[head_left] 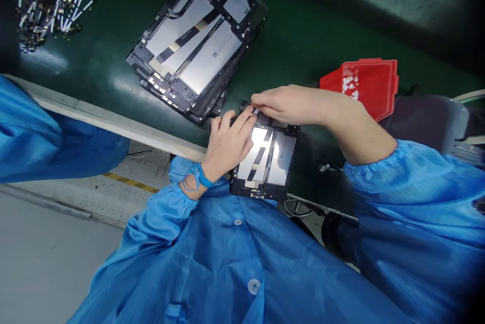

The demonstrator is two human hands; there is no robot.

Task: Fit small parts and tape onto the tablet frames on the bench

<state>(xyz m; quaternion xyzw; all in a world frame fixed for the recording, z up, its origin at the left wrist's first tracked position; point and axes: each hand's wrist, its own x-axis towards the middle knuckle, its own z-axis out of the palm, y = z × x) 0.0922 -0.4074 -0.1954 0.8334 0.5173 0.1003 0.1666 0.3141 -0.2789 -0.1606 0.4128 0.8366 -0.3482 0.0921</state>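
Note:
An open tablet frame [267, 165] with silver panels and black flex strips lies at the near edge of the green bench, partly over my lap. My left hand [227, 144], with a blue wrist strap, rests flat on its left side with fingers pressed near the top edge. My right hand [291, 104] reaches across the top of the tablet frame and pinches a small pale part [256, 110] between thumb and forefinger, right beside my left fingertips. What the part is stays too small to tell.
A stack of similar open tablet frames [197, 41] lies further back on the green bench [310, 36]. A heap of small white-tipped parts [45, 3] sits far left. A red tray [366, 84] stands at right. Another person's blue sleeve [41, 132] is at left.

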